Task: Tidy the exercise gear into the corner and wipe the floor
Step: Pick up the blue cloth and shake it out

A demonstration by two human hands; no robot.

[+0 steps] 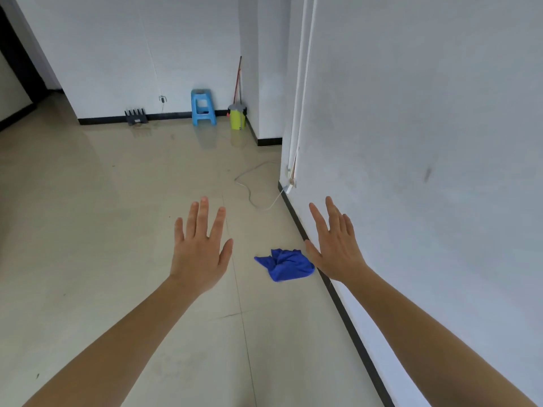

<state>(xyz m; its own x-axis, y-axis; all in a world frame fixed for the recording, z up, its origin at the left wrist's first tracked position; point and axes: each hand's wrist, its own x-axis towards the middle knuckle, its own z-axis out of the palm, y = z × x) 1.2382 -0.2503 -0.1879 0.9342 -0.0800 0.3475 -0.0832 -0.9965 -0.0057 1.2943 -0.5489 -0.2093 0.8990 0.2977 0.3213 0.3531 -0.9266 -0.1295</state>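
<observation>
A crumpled blue cloth (285, 264) lies on the beige tiled floor (102, 230), close to the black skirting of the right wall. My left hand (199, 248) is stretched out in front of me, palm down, fingers spread, holding nothing, to the left of the cloth. My right hand (335, 245) is held out the same way, fingers apart and empty, just right of the cloth and above the skirting. No exercise gear that I can name shows in this view.
In the far corner stand a blue plastic stool (202, 108), a yellow bin (237, 116) with broom handles (238, 80) behind it, and a dark rack (135, 116) at the wall. A white cable (252, 186) loops on the floor by the right wall (426, 142).
</observation>
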